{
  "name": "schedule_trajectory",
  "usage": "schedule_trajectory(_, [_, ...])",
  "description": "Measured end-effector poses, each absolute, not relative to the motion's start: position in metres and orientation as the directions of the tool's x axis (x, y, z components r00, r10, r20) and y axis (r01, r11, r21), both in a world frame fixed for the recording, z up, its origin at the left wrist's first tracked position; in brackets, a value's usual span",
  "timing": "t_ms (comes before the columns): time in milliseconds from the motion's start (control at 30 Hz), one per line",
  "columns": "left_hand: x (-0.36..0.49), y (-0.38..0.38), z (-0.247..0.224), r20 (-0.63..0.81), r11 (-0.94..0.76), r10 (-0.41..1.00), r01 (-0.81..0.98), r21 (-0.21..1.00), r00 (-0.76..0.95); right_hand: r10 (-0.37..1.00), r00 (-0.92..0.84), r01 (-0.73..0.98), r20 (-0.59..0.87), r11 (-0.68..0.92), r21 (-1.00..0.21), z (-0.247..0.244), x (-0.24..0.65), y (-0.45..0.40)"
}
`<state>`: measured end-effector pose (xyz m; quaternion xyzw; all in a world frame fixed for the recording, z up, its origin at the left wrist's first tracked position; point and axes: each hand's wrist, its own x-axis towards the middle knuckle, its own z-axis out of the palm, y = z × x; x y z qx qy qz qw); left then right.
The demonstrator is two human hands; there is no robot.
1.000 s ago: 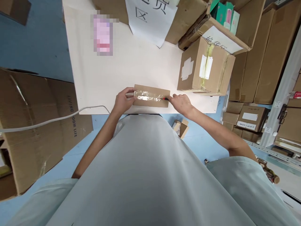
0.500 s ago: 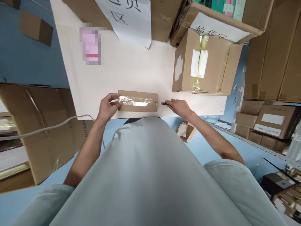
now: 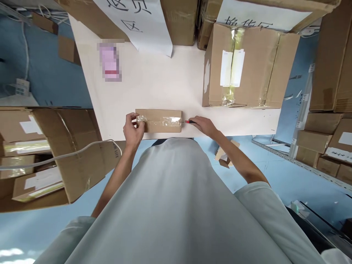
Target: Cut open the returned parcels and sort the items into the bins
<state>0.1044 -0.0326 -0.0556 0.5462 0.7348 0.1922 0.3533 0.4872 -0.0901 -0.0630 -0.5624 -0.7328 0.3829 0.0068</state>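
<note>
A small flat cardboard box (image 3: 159, 126) lies near the front edge of the white table, with shiny clear tape along its top. My left hand (image 3: 133, 130) grips its left end, fingers at the far corner and thumb on the near side. In my right hand (image 3: 205, 125) is a slim tool with a red-and-black handle (image 3: 189, 121). Its thin metal tip points left and meets the box's right end at the tape line. Whether the tip is a blade or a shaft is too small to tell.
A large taped carton (image 3: 253, 69) stands on the table (image 3: 165, 80) at the right. Behind hangs a handwritten paper sheet (image 3: 143, 25). A blurred pink item (image 3: 110, 62) lies at the left. An open carton (image 3: 77, 154) with boxes stands left, a grey cable (image 3: 82, 146) crossing it.
The view has shifted a little. Both hands stay at the box's two ends, and the tool's tip remains at its right end. My left hand's fingers have shifted slightly on the box.
</note>
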Motion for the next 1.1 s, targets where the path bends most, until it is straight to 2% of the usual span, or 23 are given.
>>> schedule_trajectory(233, [0.104,-0.032,-0.057,-0.288,0.304,0.947,0.682,0.665,-0.142,0.735,-0.353,0.905,-0.579,0.113,-0.410,-0.073,0.512,-0.115])
schedule_trajectory(400, [0.106,-0.035,-0.058,-0.294,0.315,0.944,0.662,0.680,-0.147,0.805,-0.226,0.857,-0.549,-0.103,-0.504,-0.068,0.505,-0.130])
schedule_trajectory(500, [0.108,-0.036,-0.059,-0.290,0.318,0.945,0.648,0.692,-0.154,0.846,-0.135,0.726,-0.517,-0.270,-0.632,-0.073,0.489,-0.132])
schedule_trajectory(567, [0.106,-0.036,-0.059,-0.294,0.327,0.942,0.645,0.691,-0.163,0.837,-0.051,0.568,-0.544,-0.424,-0.705,-0.083,0.472,-0.130])
schedule_trajectory(667, [0.096,-0.033,-0.060,-0.280,0.338,0.940,0.636,0.694,-0.194,0.786,0.068,0.324,-0.615,-0.600,-0.731,-0.099,0.443,-0.124])
schedule_trajectory(733, [0.084,-0.029,-0.061,-0.257,0.343,0.939,0.636,0.691,-0.228,0.754,0.100,0.205,-0.649,-0.654,-0.728,-0.104,0.422,-0.117])
schedule_trajectory(833, [0.064,-0.020,-0.062,-0.224,0.344,0.938,0.657,0.670,-0.264,0.759,0.071,0.062,-0.648,-0.651,-0.756,-0.096,0.393,-0.107])
schedule_trajectory(933, [0.050,-0.014,-0.063,-0.225,0.325,0.946,0.690,0.647,-0.235,0.800,0.056,-0.010,-0.597,-0.598,-0.802,-0.078,0.374,-0.100])
schedule_trajectory(1100, [0.058,-0.019,-0.071,-0.279,0.297,0.950,0.665,0.685,-0.137,0.833,0.130,0.093,-0.538,-0.550,-0.830,-0.038,0.370,-0.093])
